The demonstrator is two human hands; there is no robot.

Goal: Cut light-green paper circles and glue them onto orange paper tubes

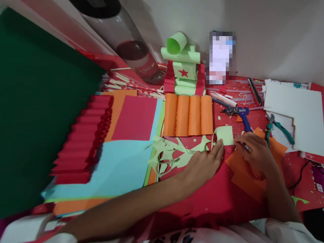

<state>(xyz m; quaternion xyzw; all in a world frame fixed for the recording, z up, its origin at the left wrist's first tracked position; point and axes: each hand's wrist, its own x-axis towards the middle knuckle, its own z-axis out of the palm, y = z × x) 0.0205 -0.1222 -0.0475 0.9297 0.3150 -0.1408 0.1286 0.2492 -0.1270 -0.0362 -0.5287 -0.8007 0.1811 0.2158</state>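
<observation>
My left hand (205,163) lies flat with its fingers stretched out, the fingertips at the lower edge of a small pale green paper piece (226,135). A thin curled green strip stands beside that piece. To the right, my right hand (255,152) is bent, its fingertips close to the green piece's right edge. A bit of metal shows between its fingers and a reddish-orange loop under the palm, apparently scissors (246,147), mostly hidden by the hand. Pale green offcuts (172,157) lie left of my left hand, and orange paper sheets (243,177) lie under my right hand.
Orange paper rolls (182,115) lie below a green paper figure (184,71). A blue glue gun (239,114), pliers (280,128) and white board (296,114) are at right. Pleated red paper (81,141) rests on blue sheets (121,165). A bottle (131,44) and phone (220,57) stand behind.
</observation>
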